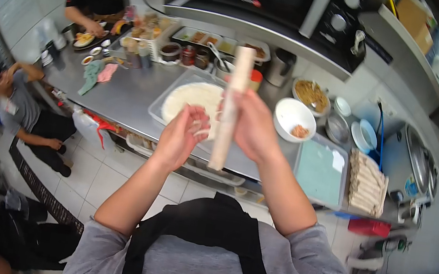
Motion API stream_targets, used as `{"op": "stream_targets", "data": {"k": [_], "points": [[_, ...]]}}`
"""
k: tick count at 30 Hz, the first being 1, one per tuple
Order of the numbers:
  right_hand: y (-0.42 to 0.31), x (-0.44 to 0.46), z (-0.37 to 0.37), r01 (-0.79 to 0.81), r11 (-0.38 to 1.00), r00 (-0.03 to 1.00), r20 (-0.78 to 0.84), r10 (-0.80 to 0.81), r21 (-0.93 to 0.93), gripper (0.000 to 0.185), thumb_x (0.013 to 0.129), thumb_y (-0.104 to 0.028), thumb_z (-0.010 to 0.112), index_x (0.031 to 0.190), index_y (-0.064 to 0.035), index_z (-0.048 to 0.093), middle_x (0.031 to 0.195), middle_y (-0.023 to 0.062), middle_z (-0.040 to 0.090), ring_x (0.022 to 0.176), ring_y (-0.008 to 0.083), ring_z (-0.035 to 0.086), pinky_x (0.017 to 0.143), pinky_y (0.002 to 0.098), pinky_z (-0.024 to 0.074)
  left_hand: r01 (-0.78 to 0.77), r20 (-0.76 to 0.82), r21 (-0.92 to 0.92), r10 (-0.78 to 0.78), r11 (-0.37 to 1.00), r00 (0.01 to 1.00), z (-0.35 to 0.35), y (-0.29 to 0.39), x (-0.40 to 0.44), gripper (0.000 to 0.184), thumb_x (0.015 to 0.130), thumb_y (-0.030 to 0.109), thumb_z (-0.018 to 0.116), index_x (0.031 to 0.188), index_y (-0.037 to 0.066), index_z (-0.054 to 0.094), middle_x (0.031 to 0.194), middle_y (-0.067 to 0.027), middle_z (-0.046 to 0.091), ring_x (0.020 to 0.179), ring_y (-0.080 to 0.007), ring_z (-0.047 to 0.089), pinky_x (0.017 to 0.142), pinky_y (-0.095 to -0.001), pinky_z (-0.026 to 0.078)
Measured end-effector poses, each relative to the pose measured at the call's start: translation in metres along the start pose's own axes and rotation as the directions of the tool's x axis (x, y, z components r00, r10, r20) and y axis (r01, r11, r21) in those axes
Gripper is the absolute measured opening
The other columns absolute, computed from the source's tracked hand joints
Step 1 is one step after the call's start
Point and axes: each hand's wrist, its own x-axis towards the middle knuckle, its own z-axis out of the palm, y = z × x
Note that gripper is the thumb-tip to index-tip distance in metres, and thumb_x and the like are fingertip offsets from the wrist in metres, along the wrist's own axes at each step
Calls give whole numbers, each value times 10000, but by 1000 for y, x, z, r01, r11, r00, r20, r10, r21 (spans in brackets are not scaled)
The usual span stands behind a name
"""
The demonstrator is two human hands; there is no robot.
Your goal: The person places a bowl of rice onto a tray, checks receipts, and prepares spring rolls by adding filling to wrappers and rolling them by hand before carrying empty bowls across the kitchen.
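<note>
Colours as I observe them: my long roll [232, 110], pale cream-beige; round sheets [191, 99], off-white. My T-shirt [183, 265] reads heathered grey, my apron [201, 222] solid black. I record the deep bowl [291, 111] as white, its filling [300, 131] orange-pink; rectangular container [318, 171], pale aqua; stacked rolls [367, 184], cream with tan tones. Cloths: one [90, 77] grey-green, one [107, 72] pink. Countertop [130, 89], silver-grey. Floor tiles [105, 177], off-white, gridded by darker lines. Plastic basin [369, 227], red.
</note>
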Motion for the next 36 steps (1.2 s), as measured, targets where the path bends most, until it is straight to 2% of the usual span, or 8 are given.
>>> {"op": "stream_targets", "data": {"k": [5,11,14,17,22,29,33,36], "points": [[37,-2,-35,363,329,855,171,-490,-872,469,951,-143,576,1389,-19,460,1064,133,604,969,275,593,860,371,477,48,54,-60,-45,997,998,65,-46,27,755,959,688,205,1365,78,389,1309,-91,502,1264,-206,483,1058,-375,409],[-20,-16,-107,355,175,790,194,-581,-918,434,918,-124,603,1343,-64,536,1071,139,607,993,317,580,884,386,458,35,-6,-127,-36,991,999,115,-91,56,700,1017,590,260,1490,74,254,1273,-85,521,1143,-193,549,980,-342,455],[-64,-7,-225,141,318,784,-91,-614,-937,235,969,-189,563,1149,-76,665,955,98,702,830,225,662,760,361,511,26,108,-26,-23,999,994,114,-105,71,649,1039,537,297,1499,84,235,1129,-50,527,878,-154,567,793,-300,495],[-98,-5,-379,-495,-77,770,-396,-500,-866,418,977,-395,528,1265,-103,609,996,178,709,941,328,679,869,499,492,32,45,108,-37,994,998,145,-101,73,593,1052,503,294,1508,129,231,992,-28,506,719,-119,494,664,-272,470],[-94,-23,-516,-586,-446,803,-557,-210,-676,641,965,-597,431,1382,-114,493,1095,144,693,1088,343,613,926,683,320,-28,-14,175,31,984,999,194,-115,80,589,1036,548,291,1520,220,220,922,-5,462,757,-121,457,671,-282,441],[-98,-29,-542,-486,-354,874,-433,-222,-799,594,968,-589,440,1298,-112,569,1061,154,699,1099,311,607,944,610,333,9,58,22,-10,1000,998,232,-151,98,705,954,702,203,1515,277,230,818,14,395,722,-120,386,683,-292,410],[-116,-39,-529,-126,701,821,-470,-324,-702,517,1020,-502,399,1290,-93,565,1112,88,700,1090,204,605,959,504,357,10,72,23,-12,1000,997,258,-162,105,756,921,750,190,1509,278,241,802,17,394,717,-120,381,687,-300,397],[-148,-79,-410,44,989,974,-225,-11,141,518,1036,-452,378,1368,-65,471,1245,111,646,1162,174,547,996,393,341,-13,74,6,13,1000,997,274,-172,108,855,895,781,185,1522,200,222,817,2,448,731,-104,441,680,-300,434]]}}
